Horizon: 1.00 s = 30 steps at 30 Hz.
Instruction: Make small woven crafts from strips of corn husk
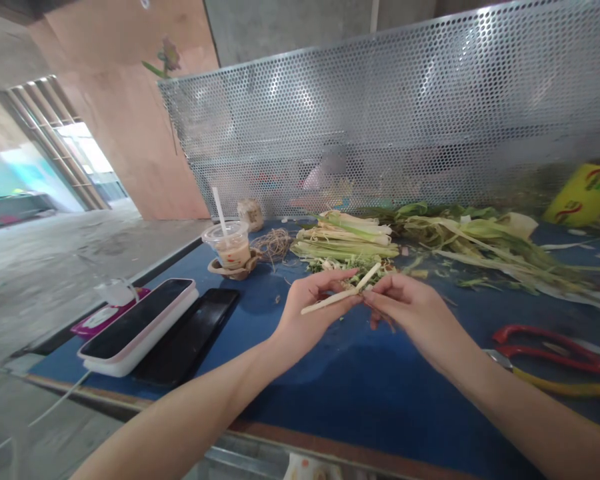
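Observation:
Over the blue table, both my hands meet at a pale, narrow plant strip (330,302) bent into a V. My left hand (313,300) is closed, its thumb and fingers pinching the strip near the bend. My right hand (403,300) is closed too, its fingertips pressed at the same bend from the right. Just behind the hands lie chopped green bits (325,265), partly hidden by the fingers. Beyond them sits a stack of pale green corn husks (345,248).
A loose heap of long green leaves (480,243) lies at back right. Red-handled cutters (550,351) rest near my right forearm. At left are an iced drink cup (235,253), twine (274,245), a pink-edged phone (143,320) and a black phone (193,337). A perforated metal screen (380,120) stands behind.

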Motion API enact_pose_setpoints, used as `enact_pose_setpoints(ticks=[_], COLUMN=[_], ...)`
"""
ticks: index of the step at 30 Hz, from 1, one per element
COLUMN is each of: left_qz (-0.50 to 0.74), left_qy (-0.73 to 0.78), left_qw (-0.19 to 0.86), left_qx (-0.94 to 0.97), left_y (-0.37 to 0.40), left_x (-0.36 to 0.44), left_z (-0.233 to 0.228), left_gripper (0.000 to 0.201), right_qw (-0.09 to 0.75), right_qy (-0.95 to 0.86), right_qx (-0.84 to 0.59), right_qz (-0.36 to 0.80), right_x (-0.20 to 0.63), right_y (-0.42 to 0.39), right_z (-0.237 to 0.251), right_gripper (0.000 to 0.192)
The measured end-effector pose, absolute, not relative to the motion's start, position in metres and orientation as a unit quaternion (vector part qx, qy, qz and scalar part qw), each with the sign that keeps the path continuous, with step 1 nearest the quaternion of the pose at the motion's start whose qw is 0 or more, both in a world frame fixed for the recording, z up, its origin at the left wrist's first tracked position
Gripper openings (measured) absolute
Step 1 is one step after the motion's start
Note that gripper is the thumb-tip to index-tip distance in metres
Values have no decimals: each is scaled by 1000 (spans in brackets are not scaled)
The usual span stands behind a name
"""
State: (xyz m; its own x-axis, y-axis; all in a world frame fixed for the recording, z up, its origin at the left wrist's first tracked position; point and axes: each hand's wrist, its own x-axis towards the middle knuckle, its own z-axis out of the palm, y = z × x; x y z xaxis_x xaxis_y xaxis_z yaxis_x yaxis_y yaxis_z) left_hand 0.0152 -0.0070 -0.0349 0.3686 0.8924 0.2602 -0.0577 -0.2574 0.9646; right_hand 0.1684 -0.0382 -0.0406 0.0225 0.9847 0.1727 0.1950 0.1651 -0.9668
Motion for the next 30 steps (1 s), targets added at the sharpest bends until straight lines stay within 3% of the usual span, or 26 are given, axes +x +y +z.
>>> enact_pose_setpoints(ticks=[3, 8, 11, 18, 24, 30], left_qz=[464, 399, 369, 371, 381, 354], left_qy=[325, 338, 328, 315, 301, 293], left_qw=[582, 706, 727, 672, 642, 630], left_qx=[583, 478, 478, 559, 593, 626], left_y=[-5, -1, -1, -1, -4, -6], left_x=[16, 12, 11, 13, 15, 16], left_z=[-32, -27, -29, -35, -33, -28], left_gripper=[31, 27, 27, 27, 20, 17], right_qw=[479, 393, 351, 458, 438, 424], right_qy=[-614, -830, -870, -777, -657, -632], right_qx=[-483, -394, -327, -421, -525, -533], right_qz=[401, -29, -114, 99, 318, 371], right_x=[178, 197, 199, 183, 181, 185], right_y=[-33, -30, -32, -35, -33, -30], right_z=[-39, -29, -27, -34, -36, -35], right_gripper=[28, 27, 17, 9, 20, 22])
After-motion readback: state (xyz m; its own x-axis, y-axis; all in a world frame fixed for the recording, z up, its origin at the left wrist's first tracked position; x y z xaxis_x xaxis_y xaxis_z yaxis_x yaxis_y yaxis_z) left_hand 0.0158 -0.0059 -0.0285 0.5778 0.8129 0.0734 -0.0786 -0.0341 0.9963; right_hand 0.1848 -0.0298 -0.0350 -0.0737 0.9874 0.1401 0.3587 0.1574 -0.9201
